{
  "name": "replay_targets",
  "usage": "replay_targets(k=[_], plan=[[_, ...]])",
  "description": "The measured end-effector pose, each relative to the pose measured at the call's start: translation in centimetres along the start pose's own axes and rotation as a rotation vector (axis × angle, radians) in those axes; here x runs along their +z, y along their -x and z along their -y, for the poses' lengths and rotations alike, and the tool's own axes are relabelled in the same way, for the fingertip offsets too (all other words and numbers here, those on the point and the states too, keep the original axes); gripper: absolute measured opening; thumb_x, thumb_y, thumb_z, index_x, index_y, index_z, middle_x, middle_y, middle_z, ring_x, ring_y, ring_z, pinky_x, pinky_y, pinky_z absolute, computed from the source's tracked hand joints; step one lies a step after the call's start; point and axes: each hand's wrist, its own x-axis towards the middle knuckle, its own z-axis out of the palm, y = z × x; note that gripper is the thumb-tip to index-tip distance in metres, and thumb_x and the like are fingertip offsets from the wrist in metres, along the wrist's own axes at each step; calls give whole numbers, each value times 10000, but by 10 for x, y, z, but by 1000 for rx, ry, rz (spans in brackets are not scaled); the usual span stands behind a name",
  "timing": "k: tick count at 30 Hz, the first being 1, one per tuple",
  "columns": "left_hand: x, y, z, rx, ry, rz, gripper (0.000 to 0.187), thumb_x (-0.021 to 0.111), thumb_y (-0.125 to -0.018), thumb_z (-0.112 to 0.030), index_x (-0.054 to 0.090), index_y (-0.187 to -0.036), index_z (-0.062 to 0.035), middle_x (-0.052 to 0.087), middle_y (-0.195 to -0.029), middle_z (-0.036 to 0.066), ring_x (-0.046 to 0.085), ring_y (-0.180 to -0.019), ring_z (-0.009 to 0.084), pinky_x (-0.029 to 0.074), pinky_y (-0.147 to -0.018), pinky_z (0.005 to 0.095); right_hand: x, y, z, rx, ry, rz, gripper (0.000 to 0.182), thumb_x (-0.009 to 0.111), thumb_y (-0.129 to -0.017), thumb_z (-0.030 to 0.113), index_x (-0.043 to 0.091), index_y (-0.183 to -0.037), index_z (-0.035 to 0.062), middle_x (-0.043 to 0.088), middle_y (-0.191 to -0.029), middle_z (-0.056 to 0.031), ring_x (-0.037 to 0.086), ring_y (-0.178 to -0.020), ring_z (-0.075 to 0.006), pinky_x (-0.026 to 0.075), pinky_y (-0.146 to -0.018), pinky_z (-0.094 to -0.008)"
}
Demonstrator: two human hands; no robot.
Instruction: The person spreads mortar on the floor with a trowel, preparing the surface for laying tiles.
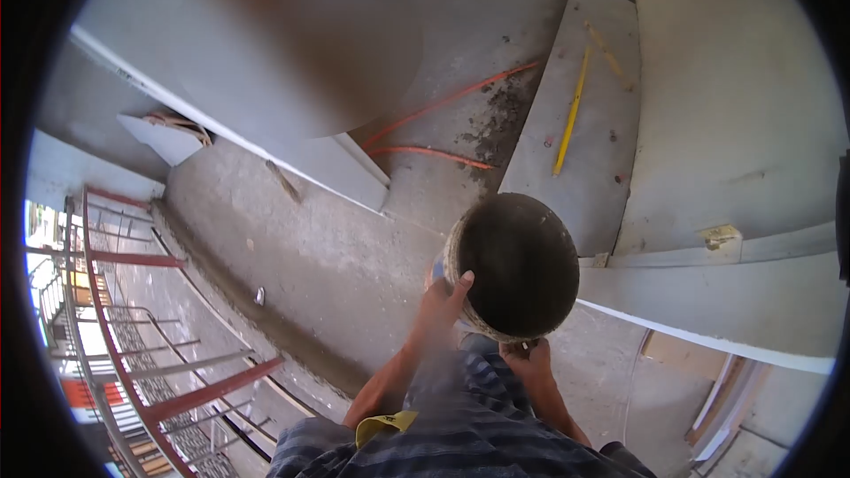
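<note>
A round bucket (453, 252) with a crusted, mortar-stained rim is in front of my body, its wide mouth turned up toward me. Its inside looks dark grey; whether anything lies in it I cannot make out. My left hand (441, 303) grips the bucket's left side, thumb at the rim. Under the near edge, the curled fingers of my right hand (529, 361) hold the bucket from below, partly hidden by it.
Ahead, a doorway leads to a room with orange hoses (434, 155) and a grey board (553, 115) bearing a yellow strip (574, 111). A red metal railing (212, 389) runs along the left. Wood pieces (713, 398) lean at the right. A blurred smudge covers the upper left.
</note>
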Motion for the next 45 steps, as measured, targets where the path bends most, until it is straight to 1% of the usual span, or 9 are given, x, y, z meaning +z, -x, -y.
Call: replay_targets(k=[3,6,9,12,25,31,34,42,45], plan=[[5,-78,23,59,-33,160,423,576,-879,-367,612,-993,39,549,-717,122,559,-685,177,455,-582,324,90,-12,16,189,-573,-168,236,466,-949,199,538,-1068,9,575,-1096,-150,589,-1016,-302,510,-843,-476],[0,-141,9,285,-272,322,398,586,-817,-42,579,-1215,-64,524,-768,139,540,-649,271,467,-583,363,62,-49,-8,-15,-294,-105,227,464,-940,159,532,-1074,-11,588,-1077,-153,599,-1000,-291,517,-830,-455],[6,-204,67,712,-681,174,433,591,-814,-78,547,-1245,-81,549,-811,153,559,-710,308,497,-694,397,107,-70,-6,-156,40,-215,263,547,-890,167,558,-1068,-26,619,-1028,-141,617,-927,-243,513,-814,-392],[9,-246,4,610,-316,303,395,633,-825,-339,614,-1035,-5,612,-890,160,545,-968,312,447,-869,412,192,-62,22,-347,797,-304,316,661,-805,178,609,-1034,-33,653,-966,-119,619,-839,-178,498,-777,-318],[-27,-456,-248,468,-146,542,522,604,-844,-460,592,-1108,-10,521,-1174,175,421,-1206,310,316,-1027,402,444,-135,124,-453,747,-452,268,685,-758,85,644,-999,-26,672,-941,-77,580,-836,-112,461,-749,-261],[-19,-531,-344,754,-424,530,550,568,-860,-461,556,-1194,-25,462,-1287,186,366,-1261,311,263,-1071,396,558,-161,203,-542,464,-417,257,590,-812,-15,573,-1066,-53,636,-1023,-89,585,-876,-126,481,-812,-260],[-24,-591,-395,930,-646,588,523,536,-902,-391,496,-1269,-20,479,-1298,173,404,-1250,292,289,-1067,369,592,-203,230,-421,-619,-182,317,591,-802,-30,546,-1116,-47,613,-1092,-98,595,-926,-153,492,-819,-275],[-6,-735,-495,378,-207,784,602,565,-899,-442,471,-1289,6,456,-1320,221,435,-1230,353,299,-1060,427,659,-351,318,-602,253,-199,288,547,-826,-37,542,-1114,-46,614,-1107,-126,604,-973,-182,496,-861,-330],[-1,-774,-578,292,8,804,675,561,-900,-452,385,-1349,20,450,-1331,229,431,-1254,344,313,-1052,417,681,-392,352,-520,-35,-183,293,597,-798,-41,561,-1089,-41,631,-1077,-142,624,-962,-195,520,-825,-340]])
